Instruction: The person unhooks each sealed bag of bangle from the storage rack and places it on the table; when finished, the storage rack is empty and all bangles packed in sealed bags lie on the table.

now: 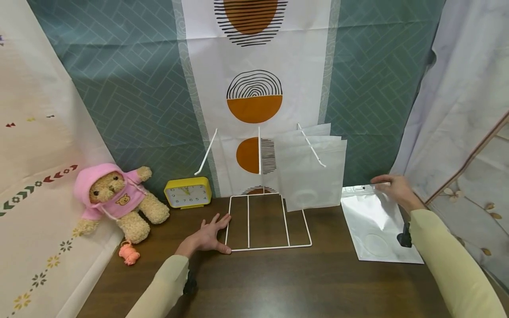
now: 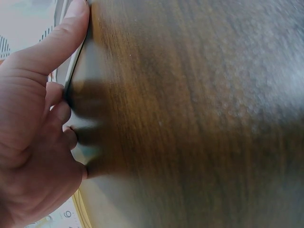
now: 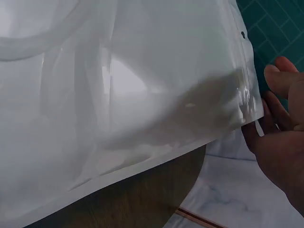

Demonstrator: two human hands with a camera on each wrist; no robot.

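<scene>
the left hand (image 1: 207, 236), fingers spread, touched the white wire rack (image 1: 248, 221), whose right side held upright white pouches (image 1: 314, 176). rightward, the right hand (image 1: 394, 189) touched another zip pouch's (image 1: 371, 225) top corner; whether it pinched, i couldn't tell.

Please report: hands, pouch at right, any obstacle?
Left hand touching wire rack. Right hand at top corner of pouch. Possible obstacle: other pouches in rack's right side.

A bare left hand (image 2: 35, 128) fills the left side, its thumb reaching up across a thin, pale wire rod (image 2: 72, 71). Dark, finger-shaped patches lie on the glossy, dark brown, wood-grained bench (image 2: 190, 123) beside the fingertips. Below the hand shows a yellow-edged, white clock face (image 2: 69, 216) bearing a 9.
</scene>
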